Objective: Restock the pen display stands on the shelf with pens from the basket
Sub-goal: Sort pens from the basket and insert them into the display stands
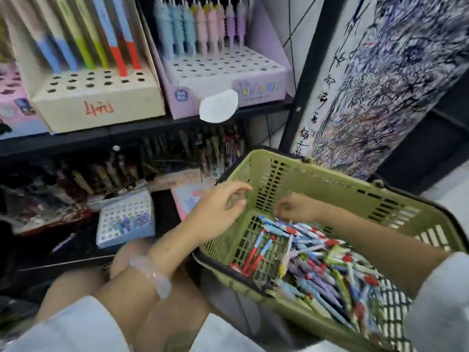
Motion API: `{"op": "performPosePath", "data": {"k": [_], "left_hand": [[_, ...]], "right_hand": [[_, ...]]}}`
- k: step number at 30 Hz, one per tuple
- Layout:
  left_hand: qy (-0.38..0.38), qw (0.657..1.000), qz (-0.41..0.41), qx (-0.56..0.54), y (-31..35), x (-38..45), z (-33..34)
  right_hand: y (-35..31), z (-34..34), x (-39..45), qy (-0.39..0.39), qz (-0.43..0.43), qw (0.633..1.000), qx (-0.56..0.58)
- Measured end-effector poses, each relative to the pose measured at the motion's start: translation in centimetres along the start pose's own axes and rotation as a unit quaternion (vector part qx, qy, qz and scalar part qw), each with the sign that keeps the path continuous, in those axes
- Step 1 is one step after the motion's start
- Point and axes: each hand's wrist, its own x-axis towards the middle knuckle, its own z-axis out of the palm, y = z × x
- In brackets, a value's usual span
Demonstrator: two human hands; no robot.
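Far left, upper frame: pink printed display box (10,107), cut off by the edge. Beside it a beige cardboard pen stand (99,97) with a perforated top and red handwriting on its front; tall flat pens with blue, green and red lower ends (101,39) fill its back rows, front holes open.

Upper centre: lilac cardboard pen stand (228,72), white perforated top, pastel blue, pink and purple ridged pens (200,29) along the back row only. A white oval paper tag (218,105) hangs off its front edge. Both stands sit on a black metal shelf (127,130).

Lower shelf, left of centre: a small blue-and-white perforated pen stand (125,219), tilted, among dark, blurred packs of pens.

Bottom centre: left hand (218,212), pale translucent bangle (152,274) on the wrist, poised at the near-left corner of the basket, fingers spread and loosely curved, holding nothing that shows.

Right of centre: olive-green plastic slatted shopping basket (330,184) with a black handle. Loose multicoloured pens (317,262) lie heaped across its floor. Right hand (294,208) reaches down inside, fingertips bunched at the top of the heap; blur hides whether it pinches a pen.

Far right: patterned blue-and-white fabric (396,72) with black brush script.
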Motion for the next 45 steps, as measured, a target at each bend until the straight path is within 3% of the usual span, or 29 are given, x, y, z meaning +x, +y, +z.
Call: {"op": "performPosePath", "data": {"k": [3, 7, 11, 25, 35, 37, 40, 45], "left_hand": [[-0.014, 0.998, 0.031, 0.046, -0.5, 0.1, 0.6], [-0.016, 0.996, 0.047, 0.076, -0.8, 0.3, 0.6], [-0.028, 0.997, 0.04, 0.065, -1.0, 0.3, 0.8], [0.008, 1.0, 0.015, 0.006, -0.6, -0.1, 0.6], [0.009, 1.0, 0.009, -0.02, -0.4, 0.0, 0.6], [0.009, 1.0, 0.005, -0.026, -0.3, 0.0, 0.5], [0.005, 1.0, -0.004, -0.028, -0.2, 0.1, 0.6], [-0.006, 0.996, -0.061, -0.067, 0.3, 0.6, 1.0]], "right_hand": [[3.4, 4.2, 1.3, -0.057, 0.069, 0.994, -0.065], [5.9, 7.5, 2.4, 0.047, 0.18, 0.978, -0.096], [5.8, 9.8, 3.5, 0.084, 0.233, 0.96, -0.13], [5.6, 11.7, 4.2, 0.141, 0.232, 0.953, -0.134], [5.8, 10.7, 4.1, 0.068, 0.151, 0.98, -0.108], [5.2, 9.7, 3.7, 0.095, 0.123, 0.985, -0.08], [3.8, 6.6, 3.0, 0.174, 0.085, 0.979, 0.058], [-0.6, 1.7, -0.2, 0.236, 0.018, 0.928, 0.288]]}}
